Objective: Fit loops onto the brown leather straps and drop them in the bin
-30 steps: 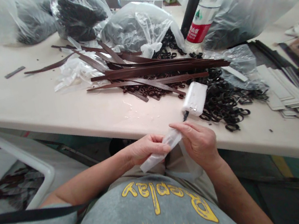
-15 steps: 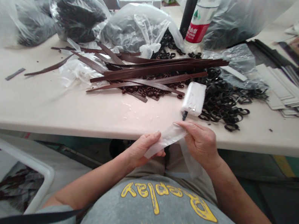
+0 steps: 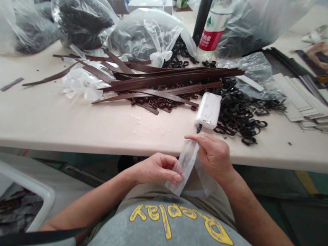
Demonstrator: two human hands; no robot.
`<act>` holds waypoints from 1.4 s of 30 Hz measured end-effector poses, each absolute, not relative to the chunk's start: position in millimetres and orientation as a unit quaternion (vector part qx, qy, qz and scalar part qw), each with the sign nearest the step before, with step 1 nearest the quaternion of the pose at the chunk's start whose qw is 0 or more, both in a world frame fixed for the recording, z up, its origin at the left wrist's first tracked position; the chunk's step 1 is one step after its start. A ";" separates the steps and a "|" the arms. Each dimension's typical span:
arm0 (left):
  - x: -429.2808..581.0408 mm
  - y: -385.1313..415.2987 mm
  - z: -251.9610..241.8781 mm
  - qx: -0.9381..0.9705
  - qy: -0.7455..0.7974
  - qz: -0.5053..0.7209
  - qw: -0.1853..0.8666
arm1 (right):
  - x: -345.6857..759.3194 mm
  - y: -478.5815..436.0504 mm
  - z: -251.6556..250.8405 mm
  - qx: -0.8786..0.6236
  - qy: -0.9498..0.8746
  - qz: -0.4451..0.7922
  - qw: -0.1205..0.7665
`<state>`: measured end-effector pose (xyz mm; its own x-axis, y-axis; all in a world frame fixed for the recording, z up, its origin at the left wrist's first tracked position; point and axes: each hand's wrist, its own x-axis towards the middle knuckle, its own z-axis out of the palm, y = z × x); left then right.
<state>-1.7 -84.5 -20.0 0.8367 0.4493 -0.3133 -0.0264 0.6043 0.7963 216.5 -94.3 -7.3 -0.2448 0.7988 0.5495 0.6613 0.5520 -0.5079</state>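
Note:
Both my hands hold a small clear plastic sleeve (image 3: 184, 166) just below the table's near edge, over my lap. My left hand (image 3: 156, 169) pinches its lower end with curled fingers. My right hand (image 3: 212, 156) grips its upper end between thumb and forefinger. The sleeve slants from upper right down to lower left. More clear plastic hangs under my right hand. On the table just beyond my hands lies a white power bank (image 3: 209, 110) with a dark plug in its near end.
Long dark brown straps (image 3: 172, 80) lie piled mid-table over a heap of small dark rings (image 3: 241, 114). Clear bags of dark parts (image 3: 80, 17) stand at the back beside a bottle with a red label (image 3: 213, 26). Grey card strips (image 3: 308, 103) lie at right.
The sleeve has tilted from nearly level to a steeper slant. My left hand has dropped lower and slid to the sleeve's bottom end; my right hand stays at the top.

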 end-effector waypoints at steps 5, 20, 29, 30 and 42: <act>-7.7 -78.8 -10.7 0.478 0.243 0.081 0.840 | 216.4 -92.4 -3.7 -0.446 -0.796 0.088 0.400; -59.0 -83.9 4.1 0.349 0.259 0.338 0.835 | 230.7 -14.7 7.3 -0.493 -0.850 0.039 0.181; -65.9 -101.4 -2.3 0.224 0.291 0.461 0.808 | 190.8 74.6 9.0 -0.551 -0.827 -0.005 0.113; -65.0 -103.4 -4.4 0.215 0.293 0.459 0.810 | 188.2 81.2 7.1 -0.564 -0.819 -0.009 0.103; -26.3 -103.3 -15.0 0.089 0.341 0.447 0.822 | 182.7 79.6 34.7 -0.615 -0.782 0.048 0.091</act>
<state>-26.3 -103.3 -15.0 0.3676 0.7957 -0.4814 -0.6739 0.5847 0.4517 182.7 79.6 34.7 -0.2271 0.9703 0.0833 0.9530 0.2390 -0.1862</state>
